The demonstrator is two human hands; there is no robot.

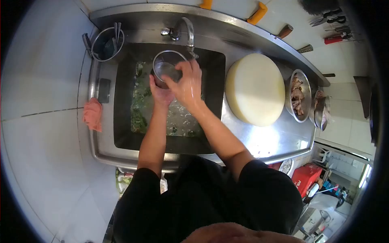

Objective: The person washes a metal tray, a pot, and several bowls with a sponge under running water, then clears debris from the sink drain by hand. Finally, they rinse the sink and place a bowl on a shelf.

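Observation:
A round metal container (165, 54) with a shiny rim is held up over the sink, its mouth toward me and its inside wet. My left hand (162, 95) is closed around its lower side. At the container's right edge is my wet right hand (189, 83), thumb and fingers apart, the thumb reaching over the mouth. The faucet (190, 32) curves down just behind my right hand. Below both hands, the sink basin (121, 139) holds cloudy water with green leaves (139, 117) along its left side.
A thick, round, pale cutting board (257, 89) stands right of the sink. Beyond it is a metal bowl (307, 87) of meat pieces. A metal pot (97, 48) with utensils sits back left, above a pink cloth (92, 114). Orange-handled tools (257, 13) line the back ledge.

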